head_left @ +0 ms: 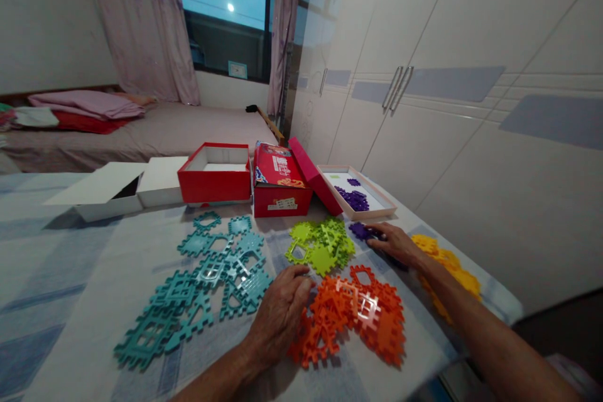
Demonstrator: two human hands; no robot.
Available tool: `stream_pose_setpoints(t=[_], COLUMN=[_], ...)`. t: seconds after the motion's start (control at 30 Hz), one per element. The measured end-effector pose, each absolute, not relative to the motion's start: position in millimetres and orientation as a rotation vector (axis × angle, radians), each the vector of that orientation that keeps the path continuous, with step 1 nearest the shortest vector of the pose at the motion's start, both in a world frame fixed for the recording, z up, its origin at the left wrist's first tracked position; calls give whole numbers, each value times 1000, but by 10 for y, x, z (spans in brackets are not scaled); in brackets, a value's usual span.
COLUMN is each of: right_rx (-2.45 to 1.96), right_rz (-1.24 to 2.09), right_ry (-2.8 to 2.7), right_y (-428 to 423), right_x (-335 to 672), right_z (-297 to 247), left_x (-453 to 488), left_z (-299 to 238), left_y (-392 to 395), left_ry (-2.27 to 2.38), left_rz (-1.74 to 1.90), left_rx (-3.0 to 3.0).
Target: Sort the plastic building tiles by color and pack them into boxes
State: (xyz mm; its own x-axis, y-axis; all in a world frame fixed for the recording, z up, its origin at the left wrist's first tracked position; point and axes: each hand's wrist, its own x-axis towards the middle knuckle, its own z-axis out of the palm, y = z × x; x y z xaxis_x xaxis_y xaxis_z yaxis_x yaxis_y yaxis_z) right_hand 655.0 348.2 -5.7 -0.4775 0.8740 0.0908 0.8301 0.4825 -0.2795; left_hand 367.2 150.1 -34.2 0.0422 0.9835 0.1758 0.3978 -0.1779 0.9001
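Flat plastic interlocking pieces lie sorted by colour on a cloth-covered table (94,276). My left hand (281,311) rests palm down between the teal pile (207,282) and the orange pile (358,314), fingers touching the orange pieces' left edge. My right hand (394,242) reaches across to several purple pieces (362,230) and presses on them; whether it grips one I cannot tell. A lime green pile (323,244) sits between the hands. Yellow pieces (447,264) lie under my right forearm.
A shallow tray (372,201) with purple pieces stands behind the right hand. Two red boxes (214,183) (280,185) and a white box with lid (113,191) line the table's far side. The table edge runs close on the right, wardrobe doors (424,107) beyond. A bed is at the back left.
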Motion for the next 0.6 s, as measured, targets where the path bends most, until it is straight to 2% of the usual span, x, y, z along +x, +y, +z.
stream_pose_setpoints(t=[0.13, 0.6], right_rx=[-1446, -1453], right_rz=[331, -15], right_ry=[-2441, -2557], right_y=[3492, 3507], right_x=[6530, 6423], right_z=[-39, -99], left_x=[3674, 3675], left_z=[-347, -310], left_y=[1509, 1499], left_ry=[1407, 1416], left_rz=[1132, 1104], left_rx=[1638, 1634])
